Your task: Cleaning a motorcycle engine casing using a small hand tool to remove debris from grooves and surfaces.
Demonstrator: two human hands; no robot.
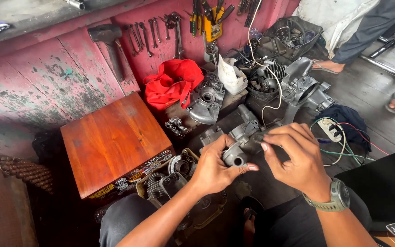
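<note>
Left hand [216,170] wrapped closed around a small grey metal engine part [239,145], thumb over its round port, held above my lap. Right hand [298,158] pinched shut on the same part's upper end, fingertips [267,137] curled; olive wristwatch [336,197] on that wrist. I see a wooden box [110,142] left of the hands, a red bag [172,82] and engine casing [206,100] beyond, wrenches [145,34] hanging on the red wall [33,77].

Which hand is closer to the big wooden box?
Left. The left hand is just right of the wooden box; the right hand is farther right, past the grey metal part both hold.
</note>
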